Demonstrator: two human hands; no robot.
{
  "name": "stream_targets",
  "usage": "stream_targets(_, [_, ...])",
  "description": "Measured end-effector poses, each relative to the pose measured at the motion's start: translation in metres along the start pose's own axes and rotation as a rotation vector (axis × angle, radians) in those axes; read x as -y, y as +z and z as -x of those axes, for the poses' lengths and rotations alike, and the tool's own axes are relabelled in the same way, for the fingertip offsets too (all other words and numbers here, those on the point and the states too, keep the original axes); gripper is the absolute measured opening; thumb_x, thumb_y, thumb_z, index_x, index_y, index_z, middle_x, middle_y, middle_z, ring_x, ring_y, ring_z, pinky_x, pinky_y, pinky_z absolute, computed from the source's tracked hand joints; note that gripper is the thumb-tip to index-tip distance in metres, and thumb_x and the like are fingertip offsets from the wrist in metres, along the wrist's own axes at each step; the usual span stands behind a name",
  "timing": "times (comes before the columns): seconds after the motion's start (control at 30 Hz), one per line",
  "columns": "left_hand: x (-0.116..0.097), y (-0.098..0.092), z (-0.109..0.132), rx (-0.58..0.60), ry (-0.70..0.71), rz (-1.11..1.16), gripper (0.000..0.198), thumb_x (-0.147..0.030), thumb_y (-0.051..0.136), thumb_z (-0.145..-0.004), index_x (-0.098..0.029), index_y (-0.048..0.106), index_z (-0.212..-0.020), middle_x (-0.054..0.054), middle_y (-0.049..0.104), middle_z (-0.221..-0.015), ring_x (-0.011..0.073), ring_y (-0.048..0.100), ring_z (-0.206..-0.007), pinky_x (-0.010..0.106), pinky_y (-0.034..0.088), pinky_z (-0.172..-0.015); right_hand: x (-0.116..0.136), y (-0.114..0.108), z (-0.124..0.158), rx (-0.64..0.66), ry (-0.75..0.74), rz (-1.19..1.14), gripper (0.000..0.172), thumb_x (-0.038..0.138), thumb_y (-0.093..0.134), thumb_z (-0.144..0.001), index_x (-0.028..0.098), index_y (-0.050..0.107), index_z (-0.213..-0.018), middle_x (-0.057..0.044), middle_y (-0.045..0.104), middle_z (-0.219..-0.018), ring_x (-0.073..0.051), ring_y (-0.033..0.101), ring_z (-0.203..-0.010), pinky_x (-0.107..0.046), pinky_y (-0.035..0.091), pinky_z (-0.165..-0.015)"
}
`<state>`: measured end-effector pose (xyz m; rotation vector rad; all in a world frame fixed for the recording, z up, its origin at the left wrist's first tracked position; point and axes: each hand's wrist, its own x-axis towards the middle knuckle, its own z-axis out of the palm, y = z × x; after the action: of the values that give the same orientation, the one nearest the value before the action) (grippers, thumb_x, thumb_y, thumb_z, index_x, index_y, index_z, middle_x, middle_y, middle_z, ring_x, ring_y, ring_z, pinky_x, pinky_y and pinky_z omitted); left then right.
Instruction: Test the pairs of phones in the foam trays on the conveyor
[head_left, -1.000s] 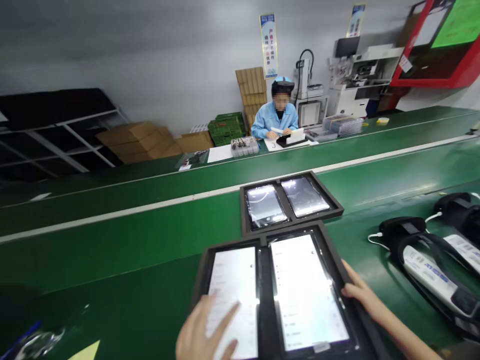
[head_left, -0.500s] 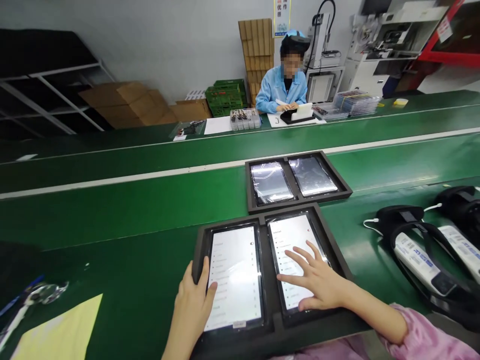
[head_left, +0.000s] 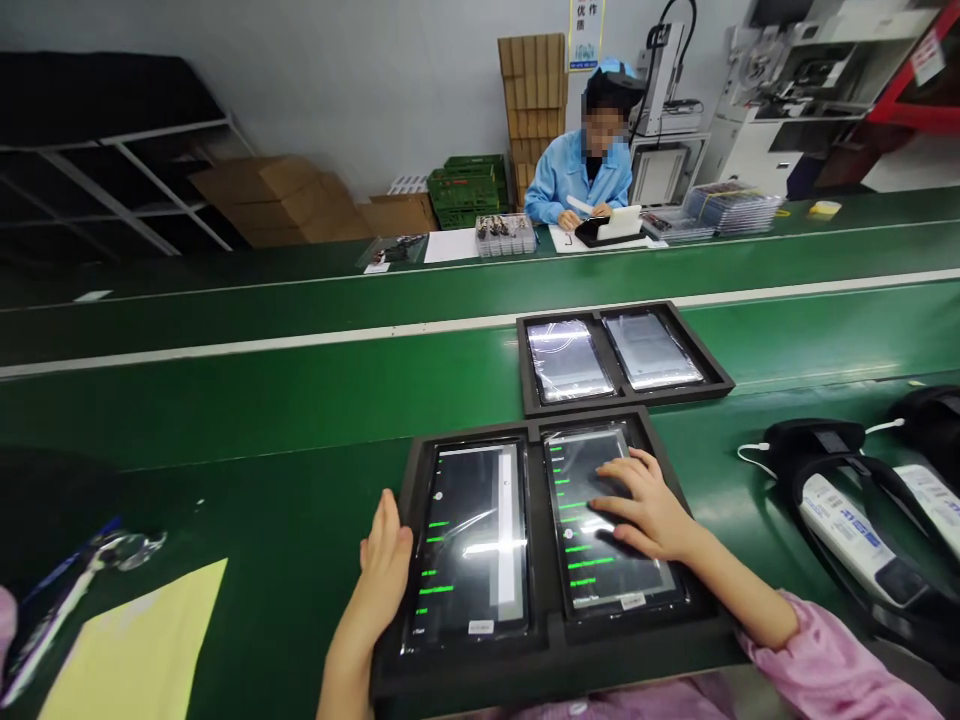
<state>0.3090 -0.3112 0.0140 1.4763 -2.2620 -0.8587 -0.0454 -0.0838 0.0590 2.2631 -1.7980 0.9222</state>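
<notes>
A black foam tray (head_left: 537, 455) lies in front of me on the green belt and holds two tablets side by side. The left tablet (head_left: 469, 540) and the right tablet (head_left: 600, 560) both show dark screens with green lines. My left hand (head_left: 384, 565) rests flat against the tray's left edge, fingers stretched out, holding nothing. My right hand (head_left: 643, 505) lies on the right tablet's screen with its fingers spread and touching the glass.
A second black tray (head_left: 619, 388) with two wrapped tablets sits just beyond mine. Black headsets with white cables (head_left: 840, 480) lie at the right. A yellow sheet (head_left: 142, 650) and a clear bag (head_left: 90, 565) are at the left. A co-worker in blue (head_left: 581, 170) sits across the belts.
Both tablet screens changed from white to dark with green lines. My right hand slid further up the right screen; my left thumb came off the left tablet and the hand lies along the tray's edge.
</notes>
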Motion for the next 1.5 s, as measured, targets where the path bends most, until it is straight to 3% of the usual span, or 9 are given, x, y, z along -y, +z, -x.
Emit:
stream_targets(0.1, [0.006,0.007,-0.009,0.002,-0.036,0.046,0.067,-0.05,0.02,-0.102,-0.02,0.002,-0.159,0.016,0.025,-0.159,0.0304,0.022,-0.149,0.061,0.015,-0.121,0.006,0.011,0.001,0.068,-0.07,0.038,0.065,0.055,0.015,-0.11,0.024,0.071,-0.11,-0.011,0.05,-0.128,-0.028,0.047,-0.119,-0.055,0.012,-0.112])
stream_targets(0.43, [-0.003,0.006,0.0,-0.038,0.258,-0.075,0.092,-0.052,0.045,-0.096,-0.016,-0.014,-0.156,0.023,0.034,-0.152,0.0386,0.037,-0.14,0.063,0.034,-0.111,0.01,0.005,0.001,0.165,-0.144,0.02,0.064,0.059,0.017,-0.109,0.023,0.068,-0.12,-0.013,0.052,-0.125,-0.03,0.046,-0.116,-0.056,0.015,-0.112])
stream_targets(0.53, [-0.002,0.006,0.001,-0.037,0.288,-0.101,0.096,-0.05,0.05,-0.092,-0.014,-0.012,-0.156,0.025,0.032,-0.153,0.0396,0.037,-0.139,0.063,0.034,-0.112,0.01,0.005,0.001,0.185,-0.128,0.02,0.053,0.055,0.027,-0.108,0.022,0.069,-0.111,-0.013,0.052,-0.126,-0.031,0.046,-0.116,-0.056,0.016,-0.112])
stream_targets(0.63, [-0.001,0.006,0.003,-0.043,0.273,-0.022,0.089,-0.048,0.045,-0.096,-0.017,-0.012,-0.156,0.023,0.028,-0.155,0.0363,0.033,-0.143,0.061,0.032,-0.115,0.009,0.004,0.003,0.093,-0.114,0.02,0.049,0.048,0.03,-0.108,0.019,0.067,-0.096,-0.011,0.054,-0.12,-0.029,0.05,-0.109,-0.053,0.021,-0.109])
stream_targets(0.77, [-0.007,0.001,0.006,-0.174,0.386,-0.04,0.063,-0.038,0.033,-0.101,-0.018,0.011,-0.157,0.017,0.029,-0.156,0.0303,0.025,-0.147,0.053,0.028,-0.119,0.006,0.003,0.005,-0.008,0.016,0.018,0.042,0.04,0.029,-0.106,0.017,0.057,-0.084,-0.01,0.056,-0.107,-0.025,0.052,-0.095,-0.049,0.026,-0.103])
stream_targets(0.9, [-0.018,-0.005,0.007,-0.15,0.716,-0.239,0.046,-0.026,0.035,-0.099,-0.023,0.042,-0.145,0.007,0.058,-0.135,0.0226,0.051,-0.128,0.044,0.025,-0.12,0.004,0.005,0.003,0.085,0.102,0.021,0.033,0.034,0.033,-0.103,0.017,0.056,-0.085,-0.011,0.055,-0.111,-0.025,0.051,-0.1,-0.049,0.025,-0.105])
stream_targets(1.0, [-0.022,-0.007,0.008,-0.134,0.826,-0.314,0.04,-0.024,0.04,-0.096,-0.024,0.057,-0.132,0.005,0.069,-0.117,0.0214,0.062,-0.107,0.043,0.03,-0.115,0.005,0.006,0.003,0.109,0.1,0.017,0.032,0.035,0.035,-0.103,0.017,0.057,-0.087,-0.011,0.054,-0.111,-0.026,0.051,-0.1,-0.049,0.024,-0.105])
stream_targets(1.3, [-0.029,-0.011,0.009,-0.12,0.825,-0.364,0.032,-0.031,0.044,-0.095,-0.026,0.069,-0.113,0.004,0.073,-0.103,0.0233,0.062,-0.099,0.045,0.03,-0.108,0.005,0.012,0.006,0.214,-0.021,0.105,0.04,0.052,0.046,-0.104,0.022,0.064,-0.123,-0.016,0.046,-0.132,-0.033,0.042,-0.119,-0.057,0.017,-0.109])
stream_targets(1.5, [-0.03,-0.013,0.006,-0.19,0.782,-0.261,0.031,-0.034,0.042,-0.098,-0.022,0.068,-0.112,0.005,0.071,-0.106,0.022,0.063,-0.098,0.038,0.04,-0.094,0.003,0.013,0.005,0.237,0.013,0.126,0.041,0.055,0.058,-0.099,0.025,0.061,-0.126,-0.014,0.045,-0.136,-0.033,0.041,-0.12,-0.057,0.015,-0.11])
